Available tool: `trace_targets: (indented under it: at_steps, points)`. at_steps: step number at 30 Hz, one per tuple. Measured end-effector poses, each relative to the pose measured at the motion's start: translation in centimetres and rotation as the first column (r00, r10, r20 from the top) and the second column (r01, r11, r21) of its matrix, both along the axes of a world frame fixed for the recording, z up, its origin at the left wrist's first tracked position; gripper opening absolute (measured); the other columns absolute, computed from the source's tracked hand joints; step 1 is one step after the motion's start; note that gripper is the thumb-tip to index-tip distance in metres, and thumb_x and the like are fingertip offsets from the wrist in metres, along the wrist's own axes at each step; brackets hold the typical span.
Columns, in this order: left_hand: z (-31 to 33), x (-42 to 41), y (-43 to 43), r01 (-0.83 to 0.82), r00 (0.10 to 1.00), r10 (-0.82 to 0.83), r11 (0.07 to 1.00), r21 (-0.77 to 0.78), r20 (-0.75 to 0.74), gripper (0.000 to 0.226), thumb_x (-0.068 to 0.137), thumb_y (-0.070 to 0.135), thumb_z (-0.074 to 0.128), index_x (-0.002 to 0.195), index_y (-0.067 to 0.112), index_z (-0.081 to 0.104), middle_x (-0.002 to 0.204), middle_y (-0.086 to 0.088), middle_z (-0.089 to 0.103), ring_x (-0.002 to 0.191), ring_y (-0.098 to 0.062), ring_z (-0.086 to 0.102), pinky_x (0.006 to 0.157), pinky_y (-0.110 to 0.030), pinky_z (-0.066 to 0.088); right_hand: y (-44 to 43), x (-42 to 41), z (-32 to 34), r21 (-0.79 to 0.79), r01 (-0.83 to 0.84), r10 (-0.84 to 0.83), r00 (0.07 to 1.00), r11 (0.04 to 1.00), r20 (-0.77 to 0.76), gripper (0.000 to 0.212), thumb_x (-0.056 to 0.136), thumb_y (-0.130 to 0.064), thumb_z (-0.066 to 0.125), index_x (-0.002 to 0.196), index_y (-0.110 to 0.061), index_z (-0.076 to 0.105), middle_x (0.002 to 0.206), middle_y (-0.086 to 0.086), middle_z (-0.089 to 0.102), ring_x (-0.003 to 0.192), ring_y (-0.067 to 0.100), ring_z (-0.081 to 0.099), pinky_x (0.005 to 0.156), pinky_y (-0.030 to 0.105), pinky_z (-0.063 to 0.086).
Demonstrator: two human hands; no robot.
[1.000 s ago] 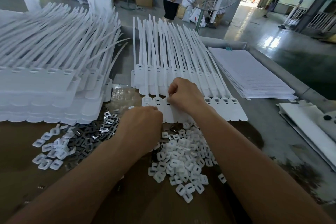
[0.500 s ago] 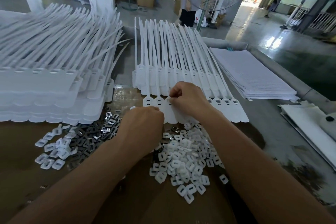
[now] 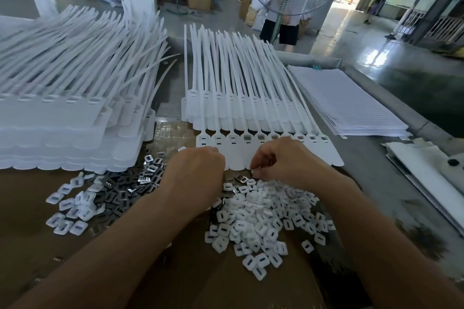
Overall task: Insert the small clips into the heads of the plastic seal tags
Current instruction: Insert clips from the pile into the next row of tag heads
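Head view: my right hand (image 3: 283,160) pinches a clip (image 3: 255,172) just nearside of the tag heads (image 3: 261,137); I cannot tell what my left hand (image 3: 198,170) holds.

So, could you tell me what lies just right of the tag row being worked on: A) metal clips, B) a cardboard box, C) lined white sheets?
C: the lined white sheets lie stacked at the right edge of the tag row; the metal clips lie by the left hand.
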State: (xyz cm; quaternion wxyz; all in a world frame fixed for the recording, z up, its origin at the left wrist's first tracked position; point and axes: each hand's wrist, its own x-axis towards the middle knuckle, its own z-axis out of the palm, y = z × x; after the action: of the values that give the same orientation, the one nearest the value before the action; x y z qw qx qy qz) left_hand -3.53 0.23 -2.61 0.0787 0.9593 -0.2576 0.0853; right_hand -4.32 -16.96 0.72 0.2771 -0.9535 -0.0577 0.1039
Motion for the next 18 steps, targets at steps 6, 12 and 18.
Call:
trace_targets:
  at_steps: [6, 12, 18]
  points:
    - [0.0, 0.0, 0.0, 0.002, 1.0, -0.002, 1.0, 0.001, 0.008, 0.028, 0.082, 0.004, 0.041, 0.097, 0.015, 0.061, 0.101, 0.004, 0.06, 0.089, -0.014, 0.06, 0.072, -0.022, 0.042, -0.3, -0.1, -0.3, 0.035, -0.009, 0.008, 1.0, 0.999, 0.023, 0.014, 0.08, -0.02, 0.07, 0.071, -0.027, 0.062, 0.068, -0.012, 0.063, 0.059, -0.006, 0.056, 0.056, 0.01, 0.041]
    - [0.0, -0.1, 0.0, 0.001, 1.0, -0.001, 1.0, 0.009, 0.014, 0.027, 0.081, 0.003, 0.041, 0.094, 0.016, 0.061, 0.099, 0.004, 0.059, 0.087, -0.014, 0.06, 0.067, -0.022, 0.037, -0.3, 0.2, -0.4, 0.125, 0.067, -0.081, 0.991, 0.99, 0.107, 0.017, 0.089, -0.027, 0.058, 0.072, -0.025, 0.055, 0.059, -0.009, 0.058, 0.046, -0.008, 0.05, 0.046, 0.01, 0.037]
    - [0.2, -0.1, -0.1, -0.013, 1.0, 0.013, 1.0, 0.015, 0.011, 0.026, 0.083, 0.006, 0.042, 0.098, 0.015, 0.061, 0.102, 0.003, 0.061, 0.088, -0.015, 0.061, 0.068, -0.023, 0.042, 0.0, 1.8, -0.7, 0.175, 0.139, -0.173, 0.964, 0.975, 0.203, 0.021, 0.084, -0.016, 0.062, 0.074, -0.031, 0.052, 0.076, -0.01, 0.058, 0.07, 0.001, 0.054, 0.06, 0.016, 0.04]
